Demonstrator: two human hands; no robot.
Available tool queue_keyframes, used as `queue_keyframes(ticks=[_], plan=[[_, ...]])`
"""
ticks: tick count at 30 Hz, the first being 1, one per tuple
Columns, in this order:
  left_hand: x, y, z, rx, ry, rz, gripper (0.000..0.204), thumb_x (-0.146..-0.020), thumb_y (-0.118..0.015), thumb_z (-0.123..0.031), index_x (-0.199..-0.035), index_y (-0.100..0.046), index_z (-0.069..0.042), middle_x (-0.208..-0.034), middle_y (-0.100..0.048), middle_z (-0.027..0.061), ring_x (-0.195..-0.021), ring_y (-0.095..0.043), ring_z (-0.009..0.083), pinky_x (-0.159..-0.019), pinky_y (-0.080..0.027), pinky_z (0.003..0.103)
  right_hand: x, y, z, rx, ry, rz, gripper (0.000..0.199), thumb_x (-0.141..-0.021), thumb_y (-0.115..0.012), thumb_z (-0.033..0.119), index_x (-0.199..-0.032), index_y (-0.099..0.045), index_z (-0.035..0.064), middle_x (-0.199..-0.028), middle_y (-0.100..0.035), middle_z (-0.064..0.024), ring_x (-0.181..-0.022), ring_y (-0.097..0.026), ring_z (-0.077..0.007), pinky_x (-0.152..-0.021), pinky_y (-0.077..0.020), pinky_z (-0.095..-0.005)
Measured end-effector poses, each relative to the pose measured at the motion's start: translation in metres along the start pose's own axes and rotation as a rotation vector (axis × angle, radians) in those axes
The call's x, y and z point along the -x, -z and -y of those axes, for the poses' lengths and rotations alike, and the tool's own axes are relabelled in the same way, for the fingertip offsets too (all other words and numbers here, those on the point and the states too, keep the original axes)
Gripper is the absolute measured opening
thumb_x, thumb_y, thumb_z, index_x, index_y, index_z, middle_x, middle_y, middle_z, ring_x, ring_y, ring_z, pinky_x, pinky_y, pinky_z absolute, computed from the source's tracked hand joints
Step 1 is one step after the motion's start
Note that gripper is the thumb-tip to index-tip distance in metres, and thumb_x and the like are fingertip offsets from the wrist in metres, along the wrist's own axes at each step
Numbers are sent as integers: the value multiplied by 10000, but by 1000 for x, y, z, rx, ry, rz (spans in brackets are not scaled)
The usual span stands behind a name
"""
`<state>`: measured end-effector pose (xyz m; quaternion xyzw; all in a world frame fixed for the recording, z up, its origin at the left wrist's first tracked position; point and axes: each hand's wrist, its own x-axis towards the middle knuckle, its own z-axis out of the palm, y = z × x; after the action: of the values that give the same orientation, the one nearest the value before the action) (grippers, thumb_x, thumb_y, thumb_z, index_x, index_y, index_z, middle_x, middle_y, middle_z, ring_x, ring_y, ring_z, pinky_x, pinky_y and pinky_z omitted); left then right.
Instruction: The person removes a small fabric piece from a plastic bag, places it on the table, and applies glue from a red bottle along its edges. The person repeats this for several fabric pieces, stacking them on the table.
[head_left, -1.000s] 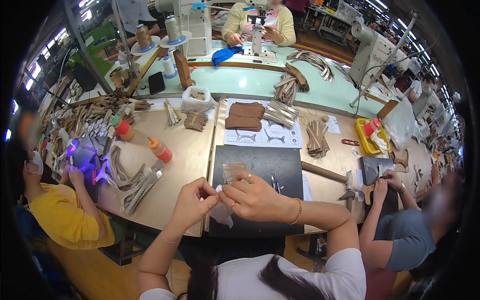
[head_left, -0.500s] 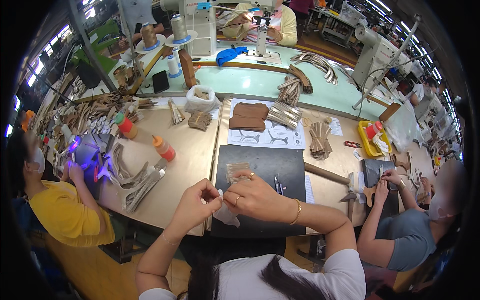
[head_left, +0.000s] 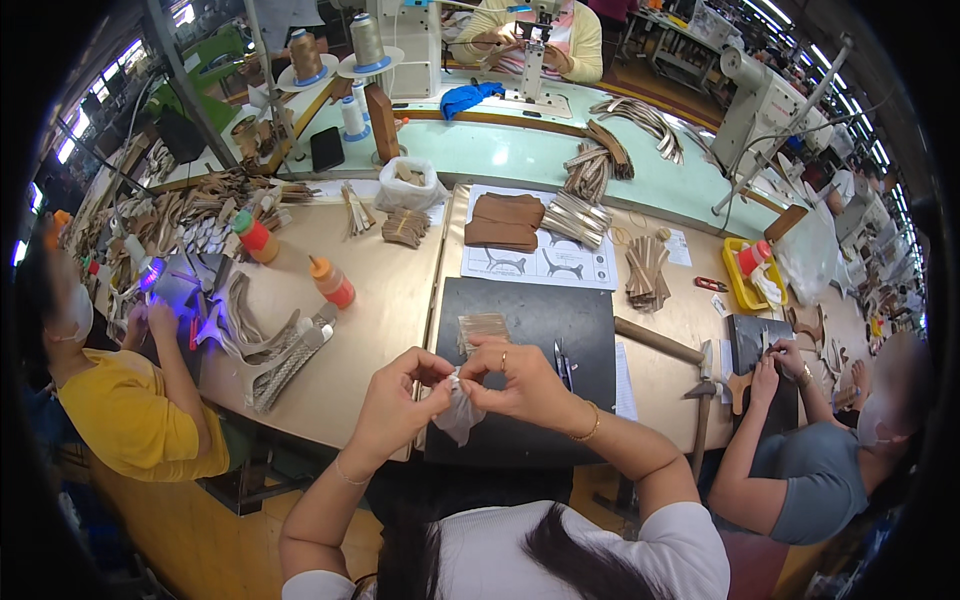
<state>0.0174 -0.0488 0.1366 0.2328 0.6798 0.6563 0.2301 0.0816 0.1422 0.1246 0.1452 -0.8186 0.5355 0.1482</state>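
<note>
Over the near part of a black board, my two hands meet at a thin, whitish, see-through piece of film, which hangs down between them. My left hand pinches its upper edge between thumb and fingertips. From the other side, my right hand grips the same edge with thumb and forefinger. Whether the film is a small bag or a loose sheet, I cannot tell. Just beyond my fingers lies a set of narrow, shiny beige strips. Slim metal hand tools rest on the board to their right.
Brown pieces and silvery strips lie on a printed sheet behind the board. A wood-handled hammer is to the right, near a yellow basket. An orange-capped bottle stands left. Co-workers sit at both sides.
My right hand has turned and drawn back slightly, so its thumb-and-finger pinch now shows. The film hangs more openly between my hands. The whole view has shifted a little.
</note>
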Motion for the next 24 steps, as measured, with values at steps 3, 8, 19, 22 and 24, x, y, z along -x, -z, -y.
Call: queue_keyframes(ticks=[3,8,19,22,24], plan=[[0,3,1,-62,56,43,127,-864,-695,-74,-934,-638,15,-798,-642,32,-680,-569,70,-615,-468,217,2,-2,-1,-30,-22,17,86,-819,-717,109,-843,-672,41,-736,-650,-79,-674,-644,-234,-1067,-433,-456],[2,11,9,-47,214,90,102,-883,-679,-62,-928,-631,16,-804,-636,17,-692,-561,49,-604,-451,198,3,-1,2,418,261,70,150,-822,-743,123,-951,-683,75,-884,-689,-25,-843,-665,-172,-1074,-420,-464],[13,12,33,87,327,79,67,-903,-668,-31,-944,-631,7,-855,-647,23,-772,-598,70,-705,-484,205,5,-1,20,831,459,291,180,-786,-613,96,-947,-659,31,-848,-592,-17,-781,-630,-147,-1094,-380,-462],[14,10,34,104,342,60,56,-899,-656,-25,-940,-631,5,-853,-647,28,-774,-597,77,-709,-480,211,3,-1,22,864,504,280,97,-784,-593,89,-848,-637,31,-750,-527,-18,-712,-603,-156,-1101,-376,-468],[14,9,35,145,361,59,51,-894,-649,-22,-935,-631,4,-850,-647,32,-777,-597,84,-715,-477,217,3,-1,23,876,528,289,75,-785,-588,91,-814,-627,33,-718,-506,-19,-687,-593,-165,-1096,-379,-471]])
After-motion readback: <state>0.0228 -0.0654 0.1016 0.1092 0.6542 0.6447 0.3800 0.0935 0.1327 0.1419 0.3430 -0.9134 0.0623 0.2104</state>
